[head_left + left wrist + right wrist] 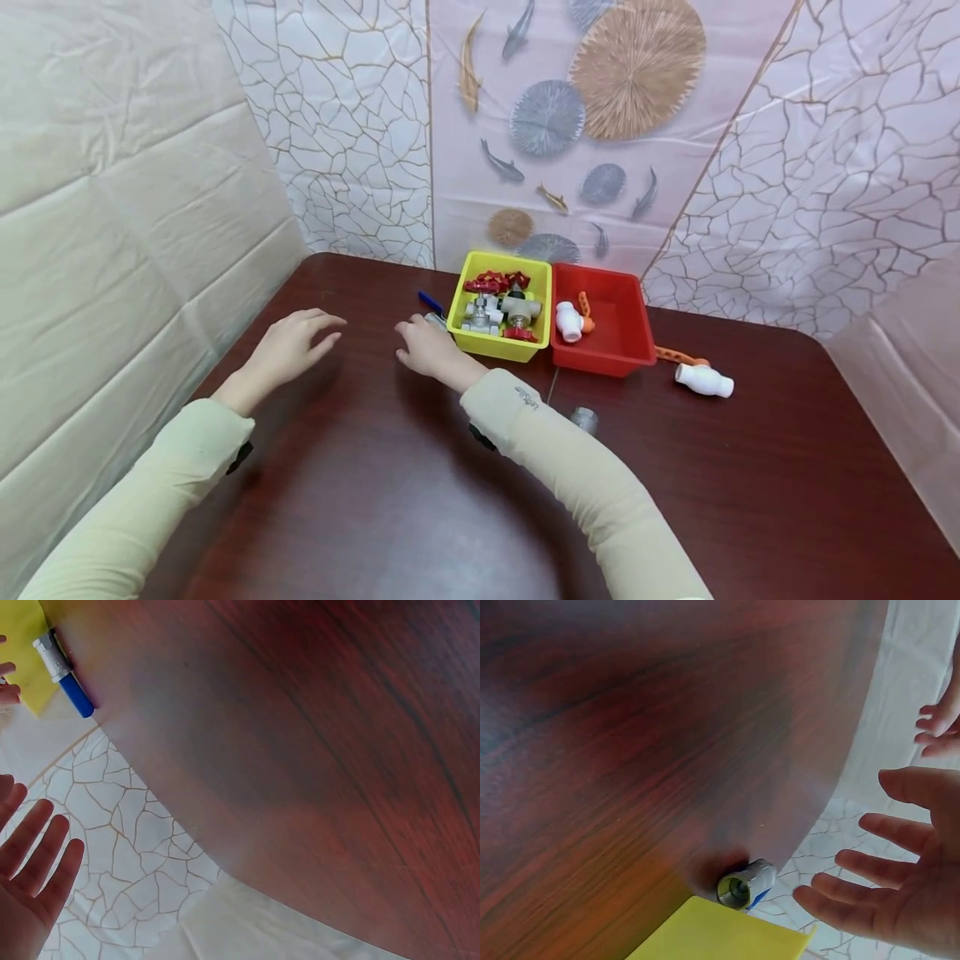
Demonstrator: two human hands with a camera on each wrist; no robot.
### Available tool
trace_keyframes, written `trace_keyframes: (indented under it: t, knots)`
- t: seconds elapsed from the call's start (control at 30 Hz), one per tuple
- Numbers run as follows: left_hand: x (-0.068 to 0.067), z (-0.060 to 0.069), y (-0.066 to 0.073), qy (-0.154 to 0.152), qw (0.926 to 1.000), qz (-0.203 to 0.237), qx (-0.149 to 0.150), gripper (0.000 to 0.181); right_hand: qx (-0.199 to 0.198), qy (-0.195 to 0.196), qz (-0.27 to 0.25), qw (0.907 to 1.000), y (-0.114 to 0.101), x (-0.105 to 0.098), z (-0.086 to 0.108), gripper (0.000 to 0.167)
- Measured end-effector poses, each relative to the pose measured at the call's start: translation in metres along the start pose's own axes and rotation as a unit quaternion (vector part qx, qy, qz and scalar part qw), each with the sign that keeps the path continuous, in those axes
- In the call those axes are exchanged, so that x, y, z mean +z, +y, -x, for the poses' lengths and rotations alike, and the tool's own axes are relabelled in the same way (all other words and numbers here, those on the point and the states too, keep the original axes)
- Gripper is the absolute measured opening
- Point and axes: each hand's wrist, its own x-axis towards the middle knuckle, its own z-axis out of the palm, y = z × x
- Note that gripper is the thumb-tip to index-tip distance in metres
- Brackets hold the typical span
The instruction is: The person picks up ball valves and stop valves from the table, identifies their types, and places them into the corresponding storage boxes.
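My left hand hovers over the left side of the table with its fingers extended and nothing in it. My right hand is in front of the yellow bin, its fingers spread and holding nothing in the right wrist view. Nearest to it is a metal ball valve with a blue lever, lying against the bin's left side. That metal valve shows its lever in the left wrist view; its open end faces the camera in the right wrist view. Several valves with red handwheels fill the yellow bin.
A red bin touches the yellow one and holds a white valve with an orange handle. Another white valve lies to its right on the dark wooden table. A grey metal fitting sits beside my right sleeve.
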Motion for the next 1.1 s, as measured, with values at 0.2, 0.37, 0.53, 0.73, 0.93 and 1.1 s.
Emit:
trace_keyframes:
  t: [0.2, 0.37, 0.53, 0.73, 0.93, 1.1]
  knots:
    - [0.001, 0.000, 0.000, -0.004, 1.0000, 0.002, -0.001, 0.022, 0.017, 0.019, 0.008, 0.9997, 0.000, 0.005, -0.013, 0.044]
    - [0.001, 0.001, 0.001, -0.009, 0.9999, 0.005, 0.003, 0.020, 0.048, 0.024, -0.004, 0.9986, 0.000, 0.012, -0.024, 0.044]
    - [0.000, 0.005, -0.001, -0.016, 0.9998, 0.006, 0.005, 0.019, 0.084, 0.012, -0.025, 0.9961, 0.004, 0.019, -0.036, 0.046]
    - [-0.002, 0.011, -0.004, -0.016, 0.9999, 0.000, 0.005, 0.018, 0.126, -0.007, -0.046, 0.9910, 0.007, 0.030, -0.046, 0.050]
    - [-0.003, 0.012, -0.006, -0.020, 0.9998, -0.002, 0.004, 0.019, 0.161, -0.018, -0.058, 0.9850, 0.006, 0.040, -0.052, 0.056]
    - [-0.004, 0.009, -0.005, -0.028, 0.9996, -0.003, 0.004, 0.019, 0.185, -0.024, -0.062, 0.9805, 0.014, 0.044, -0.055, 0.058]
